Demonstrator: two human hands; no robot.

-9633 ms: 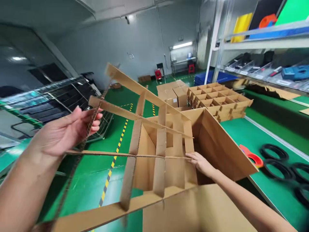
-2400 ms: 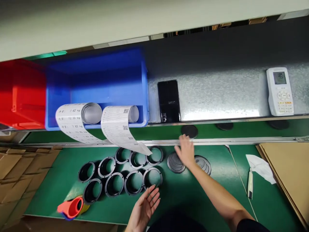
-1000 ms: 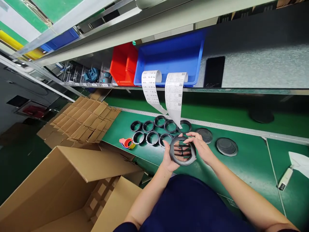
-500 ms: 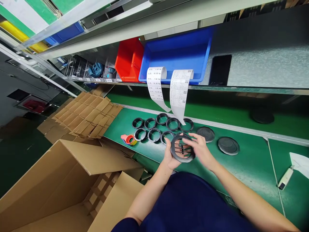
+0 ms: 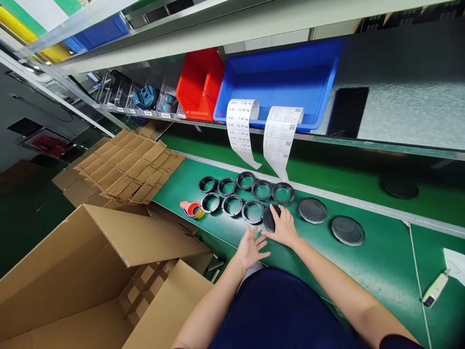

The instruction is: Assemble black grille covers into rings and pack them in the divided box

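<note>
Right hand (image 5: pixel 283 229) laid flat, fingers spread, on a dark round grille (image 5: pixel 271 218) lying on the green worktop (image 5: pixel 378 252) near its front edge; pressing on top of it, not closed round it. Left hand (image 5: pixel 250 247) open, fingers apart, just beside and in front of the grille, over the worktop's front edge, gripping nothing. Left of the grille, eight black rings (image 5: pixel 247 196) set out in two rows, the nearest ring touching or almost touching the grille. At the left end of the rows, an orange tape dispenser (image 5: pixel 192 209). Right of the grille, two grey round covers (image 5: pixel 329 220), apart from one another. Above the worktop's rear edge, a shelf carrying a blue bin (image 5: pixel 283 82) and a red bin (image 5: pixel 199 87); two printed label strips (image 5: pixel 261 133) hanging from the blue bin's front lip. Beyond the worktop's left corner, a stack of cardboard dividers (image 5: pixel 123 167); below its front edge, an open cardboard box (image 5: pixel 90 276).
</note>
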